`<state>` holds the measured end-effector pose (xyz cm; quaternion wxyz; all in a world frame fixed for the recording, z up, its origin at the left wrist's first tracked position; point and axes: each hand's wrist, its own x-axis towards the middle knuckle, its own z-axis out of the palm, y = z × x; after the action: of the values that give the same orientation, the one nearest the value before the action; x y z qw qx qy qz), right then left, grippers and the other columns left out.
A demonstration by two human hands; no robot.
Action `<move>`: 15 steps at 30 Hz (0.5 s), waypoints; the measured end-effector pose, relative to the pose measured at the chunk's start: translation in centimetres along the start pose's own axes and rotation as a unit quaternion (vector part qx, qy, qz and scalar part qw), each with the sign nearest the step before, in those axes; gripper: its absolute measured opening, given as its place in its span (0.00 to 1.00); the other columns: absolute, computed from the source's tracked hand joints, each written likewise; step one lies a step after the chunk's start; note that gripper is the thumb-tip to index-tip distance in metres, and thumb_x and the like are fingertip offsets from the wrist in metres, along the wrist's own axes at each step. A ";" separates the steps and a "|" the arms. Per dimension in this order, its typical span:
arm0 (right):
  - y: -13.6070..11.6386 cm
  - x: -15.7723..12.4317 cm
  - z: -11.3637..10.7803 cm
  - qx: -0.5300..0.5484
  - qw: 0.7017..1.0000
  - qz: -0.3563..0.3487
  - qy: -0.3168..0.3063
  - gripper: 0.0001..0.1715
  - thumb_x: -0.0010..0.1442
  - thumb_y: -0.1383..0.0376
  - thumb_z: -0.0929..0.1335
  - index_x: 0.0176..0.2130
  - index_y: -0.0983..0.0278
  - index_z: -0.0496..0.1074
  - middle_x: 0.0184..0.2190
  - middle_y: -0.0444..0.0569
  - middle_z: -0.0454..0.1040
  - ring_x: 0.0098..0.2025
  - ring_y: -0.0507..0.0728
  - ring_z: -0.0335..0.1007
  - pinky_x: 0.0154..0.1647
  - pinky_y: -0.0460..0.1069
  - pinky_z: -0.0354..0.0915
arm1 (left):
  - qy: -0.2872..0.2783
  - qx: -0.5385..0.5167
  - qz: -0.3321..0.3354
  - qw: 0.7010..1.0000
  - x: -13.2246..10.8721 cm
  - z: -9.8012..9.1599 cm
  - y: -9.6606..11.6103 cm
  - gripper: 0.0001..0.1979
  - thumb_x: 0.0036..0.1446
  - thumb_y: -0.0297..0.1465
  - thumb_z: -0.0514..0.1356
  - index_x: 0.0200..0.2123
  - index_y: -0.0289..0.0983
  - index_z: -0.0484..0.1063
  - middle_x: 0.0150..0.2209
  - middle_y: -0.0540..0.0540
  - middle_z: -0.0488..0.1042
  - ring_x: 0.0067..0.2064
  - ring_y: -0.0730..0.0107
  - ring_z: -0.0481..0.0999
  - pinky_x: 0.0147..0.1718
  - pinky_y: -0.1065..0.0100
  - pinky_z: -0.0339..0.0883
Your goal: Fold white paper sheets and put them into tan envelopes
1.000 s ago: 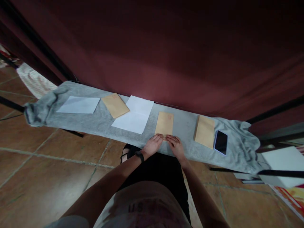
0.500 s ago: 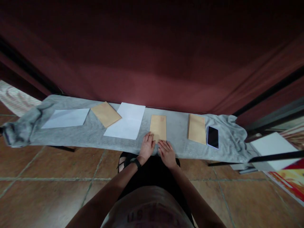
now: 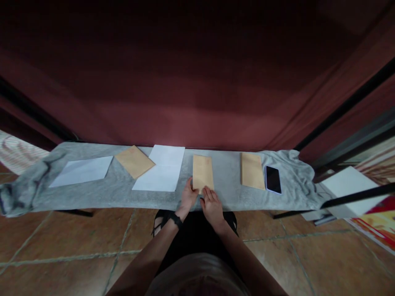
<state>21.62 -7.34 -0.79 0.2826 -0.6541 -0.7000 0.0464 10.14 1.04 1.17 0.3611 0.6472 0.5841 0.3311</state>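
A brown paper envelope (image 3: 203, 170) lies upright in front of me on the grey cloth (image 3: 226, 176). My left hand (image 3: 189, 196) holds its lower left corner, thumb on top and fingers along the edge. On the lower right part of the same envelope rests my right hand (image 3: 212, 205), its fingers stretched out flat. Left of it are white paper sheets (image 3: 166, 170), partly covered by another brown envelope (image 3: 133, 161) turned at an angle. To the right, a stack of brown envelopes (image 3: 253, 170) sits beside a phone (image 3: 273, 179) with a dark screen.
More white paper (image 3: 82, 170) lies at the left on the narrow cloth-covered bench. A dark red panel (image 3: 197, 115) rises right behind the bench. Black metal bars (image 3: 342, 102) and a white board (image 3: 352, 191) stand at the right. The floor is tiled.
My left hand has shifted from lying on the envelope to gripping its lower left corner. My right hand stays on its lower edge. The view has tilted slightly, so the bench sits lower.
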 end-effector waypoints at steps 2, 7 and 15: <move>0.1 0.6 0.0 0.037 0.999 0.028 0.025 0.27 0.68 0.64 0.63 0.64 0.65 0.67 0.65 0.60 0.67 0.64 0.67 0.67 0.65 0.61 0.64 | -0.004 -0.045 0.018 0.999 -0.3 0.4 0.7 0.27 0.57 0.20 0.58 0.60 0.35 0.64 0.42 0.45 0.80 0.41 0.68 0.80 0.43 0.66 0.75; 1.7 3.2 -0.5 0.278 0.935 0.179 0.130 0.19 0.67 0.60 0.61 0.50 0.60 0.76 0.51 0.55 0.80 0.52 0.61 0.77 0.55 0.55 0.72 | -0.003 -0.150 0.072 0.986 -1.0 1.1 2.6 0.18 0.63 0.35 0.61 0.54 0.38 0.72 0.46 0.43 0.79 0.47 0.64 0.79 0.47 0.64 0.74; 3.0 2.8 -0.7 0.542 0.761 0.305 0.185 0.18 0.57 0.48 0.68 0.31 0.59 0.67 0.27 0.45 0.76 0.30 0.56 0.77 0.39 0.52 0.77 | -0.084 -0.281 -0.142 0.945 -1.1 2.1 1.6 0.21 0.66 0.42 0.60 0.56 0.37 0.69 0.44 0.39 0.80 0.43 0.62 0.82 0.43 0.59 0.78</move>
<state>24.66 -4.53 -0.61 0.6852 -0.5664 -0.2555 0.3800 12.71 -0.31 1.45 0.6194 0.4550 0.5205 0.3719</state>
